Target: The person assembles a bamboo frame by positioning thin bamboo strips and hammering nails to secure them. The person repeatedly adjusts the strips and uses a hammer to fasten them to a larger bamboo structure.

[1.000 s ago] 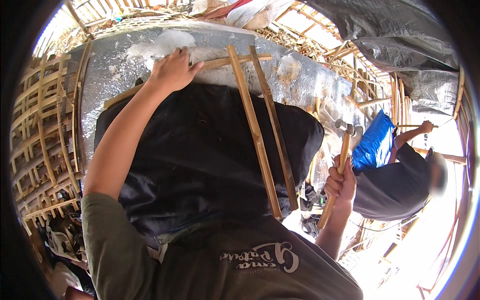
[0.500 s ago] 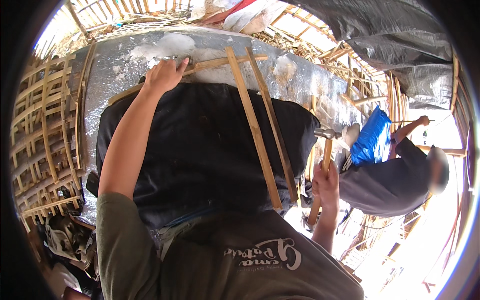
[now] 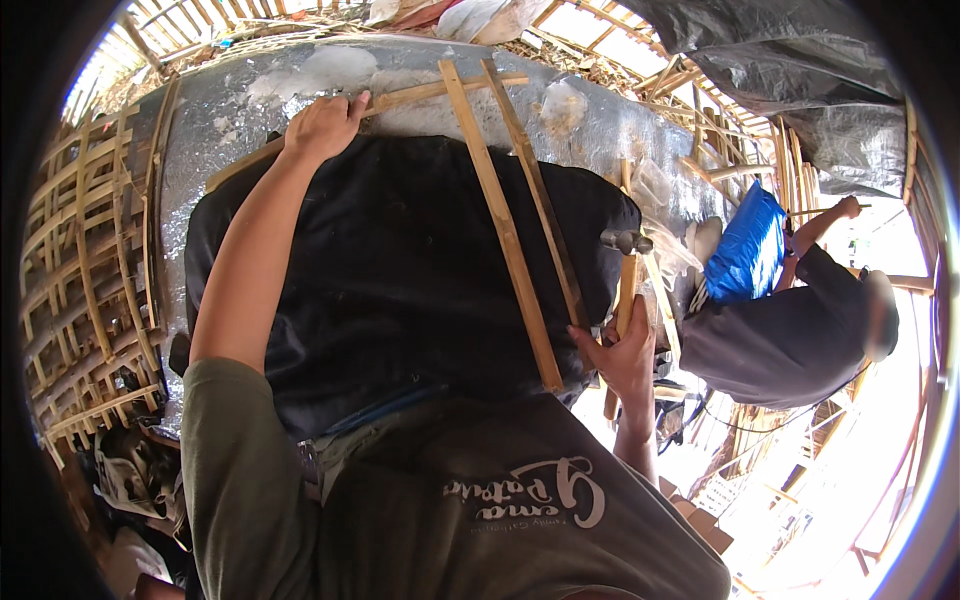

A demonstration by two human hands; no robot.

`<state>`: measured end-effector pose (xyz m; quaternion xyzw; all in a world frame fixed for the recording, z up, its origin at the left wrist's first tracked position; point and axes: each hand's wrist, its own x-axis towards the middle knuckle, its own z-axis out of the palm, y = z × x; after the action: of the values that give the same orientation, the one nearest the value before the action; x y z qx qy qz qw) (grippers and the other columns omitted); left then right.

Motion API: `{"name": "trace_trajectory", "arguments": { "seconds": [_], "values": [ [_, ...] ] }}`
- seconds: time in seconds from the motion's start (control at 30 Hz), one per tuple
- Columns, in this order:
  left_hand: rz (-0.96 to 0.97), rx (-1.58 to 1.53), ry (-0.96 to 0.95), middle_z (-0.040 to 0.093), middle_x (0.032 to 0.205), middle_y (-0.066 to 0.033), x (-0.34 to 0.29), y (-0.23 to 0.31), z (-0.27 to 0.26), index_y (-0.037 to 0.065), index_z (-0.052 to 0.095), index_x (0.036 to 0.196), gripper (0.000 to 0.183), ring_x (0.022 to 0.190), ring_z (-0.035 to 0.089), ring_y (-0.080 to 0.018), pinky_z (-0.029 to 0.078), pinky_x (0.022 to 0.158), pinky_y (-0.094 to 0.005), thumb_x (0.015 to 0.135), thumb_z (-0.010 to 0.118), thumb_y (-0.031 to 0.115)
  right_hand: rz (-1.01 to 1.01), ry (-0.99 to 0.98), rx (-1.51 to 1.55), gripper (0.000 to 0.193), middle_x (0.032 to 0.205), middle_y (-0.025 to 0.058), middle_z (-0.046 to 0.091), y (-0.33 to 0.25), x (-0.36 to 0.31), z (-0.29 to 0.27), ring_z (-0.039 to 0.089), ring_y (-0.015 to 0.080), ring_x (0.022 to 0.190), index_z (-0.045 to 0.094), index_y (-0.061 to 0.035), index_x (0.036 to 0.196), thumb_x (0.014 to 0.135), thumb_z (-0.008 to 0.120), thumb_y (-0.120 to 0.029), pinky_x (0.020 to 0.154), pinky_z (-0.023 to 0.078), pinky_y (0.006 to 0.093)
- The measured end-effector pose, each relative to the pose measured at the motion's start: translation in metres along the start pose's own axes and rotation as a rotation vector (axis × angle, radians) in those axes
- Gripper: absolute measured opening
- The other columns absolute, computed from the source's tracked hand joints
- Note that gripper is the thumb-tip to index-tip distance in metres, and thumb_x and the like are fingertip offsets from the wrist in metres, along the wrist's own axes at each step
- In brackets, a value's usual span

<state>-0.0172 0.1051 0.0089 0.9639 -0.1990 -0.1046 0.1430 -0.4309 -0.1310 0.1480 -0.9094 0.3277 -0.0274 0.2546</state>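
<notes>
At the far left, my left hand (image 3: 325, 128) is closed on a crosswise wooden strip (image 3: 420, 92). Two long strips lie side by side across it: a light one (image 3: 500, 215) and a darker one (image 3: 546, 218). They run toward me over black cloth (image 3: 340, 250). My right hand (image 3: 628, 355) holds a hammer (image 3: 627, 290) by its wooden handle, with the metal head up. One digit of that hand reaches to the near end of the darker strip and appears to touch it. The palm hides part of the handle.
A woven bamboo panel (image 3: 85, 270) stands on the left. Beyond the cloth is a worn silvery surface (image 3: 230, 110). To the right, another person (image 3: 775, 340) sits beside a blue plastic bag (image 3: 750, 245), one arm stretched out. A dark tarp (image 3: 780, 60) hangs at upper right.
My right hand has moved left with the hammer, and a digit now reaches the darker strip. My left hand keeps its hold on the crosswise strip. The whole view has shifted slightly.
</notes>
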Motion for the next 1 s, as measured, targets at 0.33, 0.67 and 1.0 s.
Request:
{"name": "trace_trajectory", "arguments": {
  "seconds": [0.33, 0.67, 1.0],
  "values": [
    [0.019, 0.059, -0.011, 0.069, 0.106, -0.0225, 0.003, -0.002, 0.001, 0.003, 0.07, 0.098, 0.062, 0.105, 0.064, -0.0407, 0.05, 0.093, -0.0506, 0.102, 0.033, 0.052, 0.009, 0.017, -0.015, 0.049, 0.054, 0.0053, 0.043, -0.01, 0.01, -0.014, 0.042, 0.0121, 0.047, 0.044, -0.0012, 0.094, 0.069, 0.084, -0.012, 0.046, 0.038, 0.0286],
    [-0.078, -0.044, 0.028, 0.068, 0.108, -0.0255, 0.005, 0.001, -0.013, 0.002, 0.07, 0.103, 0.067, 0.105, 0.063, -0.0441, 0.049, 0.093, -0.0516, 0.099, 0.036, 0.06, -0.052, 0.058, -0.029, 0.046, 0.057, 0.0042, 0.044, -0.004, 0.012, -0.019, 0.041, 0.0107, 0.048, 0.044, -0.002, 0.089, 0.07, 0.084, -0.012, 0.046, 0.036, 0.0271],
    [-0.131, -0.138, 0.094, 0.069, 0.108, -0.0241, 0.011, 0.001, -0.046, 0.006, 0.072, 0.106, 0.071, 0.109, 0.063, -0.042, 0.048, 0.096, -0.0516, 0.096, 0.036, 0.066, -0.054, 0.22, -0.088, 0.056, 0.055, 0.0011, 0.041, -0.008, 0.024, -0.039, 0.037, 0.0111, 0.047, 0.041, -0.006, 0.088, 0.071, 0.09, -0.024, 0.046, 0.034, 0.0281]
  ]
}}
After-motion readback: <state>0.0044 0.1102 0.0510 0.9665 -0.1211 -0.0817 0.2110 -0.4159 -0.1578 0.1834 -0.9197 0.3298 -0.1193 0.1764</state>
